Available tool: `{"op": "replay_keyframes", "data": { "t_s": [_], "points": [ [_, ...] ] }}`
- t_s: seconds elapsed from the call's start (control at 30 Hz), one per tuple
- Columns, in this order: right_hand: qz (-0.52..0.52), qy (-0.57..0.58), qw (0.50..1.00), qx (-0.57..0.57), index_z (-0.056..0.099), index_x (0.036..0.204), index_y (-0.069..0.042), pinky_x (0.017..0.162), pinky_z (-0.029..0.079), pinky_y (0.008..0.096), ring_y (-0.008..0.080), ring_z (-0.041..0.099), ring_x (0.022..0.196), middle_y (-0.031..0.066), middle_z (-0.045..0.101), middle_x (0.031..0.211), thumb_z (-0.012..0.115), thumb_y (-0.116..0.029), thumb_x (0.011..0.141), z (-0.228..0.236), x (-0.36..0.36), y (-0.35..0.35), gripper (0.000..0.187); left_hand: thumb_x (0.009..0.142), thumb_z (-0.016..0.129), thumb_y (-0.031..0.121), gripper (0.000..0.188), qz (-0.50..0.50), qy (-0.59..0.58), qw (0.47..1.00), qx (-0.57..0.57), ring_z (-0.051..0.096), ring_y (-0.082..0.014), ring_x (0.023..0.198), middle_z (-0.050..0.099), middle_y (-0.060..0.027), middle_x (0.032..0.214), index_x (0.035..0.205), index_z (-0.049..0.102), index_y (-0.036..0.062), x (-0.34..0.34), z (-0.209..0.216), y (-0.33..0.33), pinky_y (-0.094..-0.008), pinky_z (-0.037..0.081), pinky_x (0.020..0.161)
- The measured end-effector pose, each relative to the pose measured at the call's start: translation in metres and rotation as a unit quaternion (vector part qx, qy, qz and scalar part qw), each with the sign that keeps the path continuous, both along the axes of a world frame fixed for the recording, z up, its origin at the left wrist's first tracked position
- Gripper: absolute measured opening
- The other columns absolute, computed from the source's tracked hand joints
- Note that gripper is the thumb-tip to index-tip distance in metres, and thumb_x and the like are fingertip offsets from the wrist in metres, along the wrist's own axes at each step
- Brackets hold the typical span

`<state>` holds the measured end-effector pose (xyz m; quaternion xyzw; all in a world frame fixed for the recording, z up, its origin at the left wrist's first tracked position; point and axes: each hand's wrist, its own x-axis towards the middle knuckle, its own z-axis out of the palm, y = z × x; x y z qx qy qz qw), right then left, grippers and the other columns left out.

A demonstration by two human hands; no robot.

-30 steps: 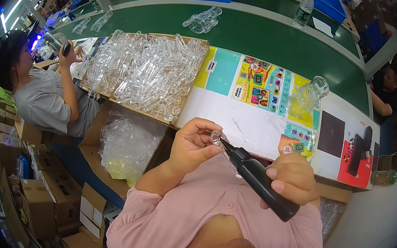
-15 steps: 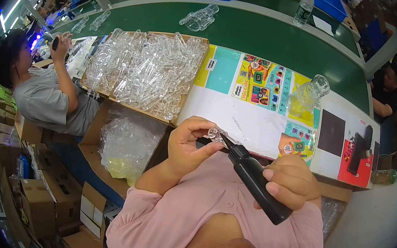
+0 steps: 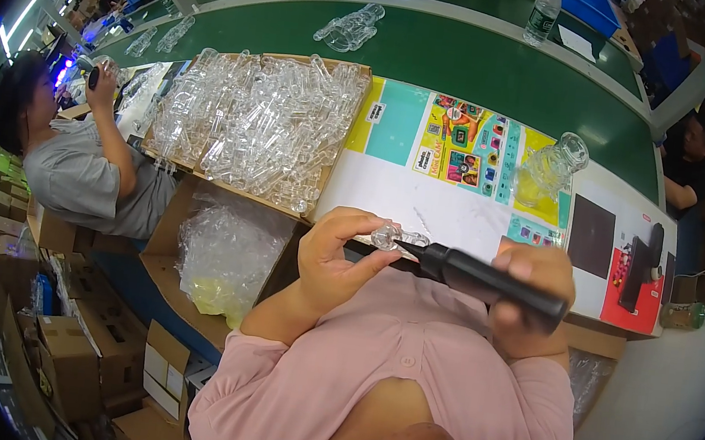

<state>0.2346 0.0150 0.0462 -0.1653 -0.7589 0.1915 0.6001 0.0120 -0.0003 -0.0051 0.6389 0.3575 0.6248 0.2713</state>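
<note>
A small clear plastic piece (image 3: 384, 237), rounded at its end, is pinched between thumb and fingers of the left hand (image 3: 332, 250), by the near edge of the white-topped surface (image 3: 369, 191). The right hand (image 3: 545, 272) grips a smooth black bottle (image 3: 485, 279), its tapered nozzle (image 3: 413, 249) aimed at the piece. Beyond, bare white room separates a cardboard tray (image 3: 322, 189) of glossy clear parts (image 3: 268, 123) from 1 bulbous transparent object (image 3: 550, 169).

Black bottle (image 3: 491, 283) swung nearer level, right grip (image 3: 541, 281) higher; clear part (image 3: 348, 28) on green belt (image 3: 484, 61) shifted left.
</note>
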Motion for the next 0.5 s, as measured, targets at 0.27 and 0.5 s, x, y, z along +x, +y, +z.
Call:
{"op": "replay_keyframes", "data": {
  "t_s": [0.27,0.5],
  "points": [
    [0.086,0.508,0.723,-0.46,0.056,0.093,-0.008,0.033,0.031,0.0147,0.0063,0.053,0.053,0.0018,0.06,0.077,0.049,-0.029,0.09,-0.032,-0.012,0.03,0.022,0.064,0.073,-0.001,0.035,0.022,-0.049,0.997,-0.056,0.06,-0.0197,0.08,0.062,-0.0115,0.086,0.095,0.056,-0.0001,0.015,-0.003,0.011,-0.0278,0.047,0.071],
    [0.192,0.539,0.627,-0.528,0.057,0.091,-0.007,0.03,0.03,0.0142,0.0057,0.047,0.044,0.0058,0.061,0.074,0.049,-0.024,0.09,-0.058,0.01,0.035,0.019,0.072,0.066,0.01,0.029,0.09,0.118,0.981,-0.121,0.06,-0.0232,0.08,0.061,-0.0134,0.085,0.097,0.055,-0.0016,0.033,-0.062,0.131,-0.0321,0.047,0.071]
  ]
}}
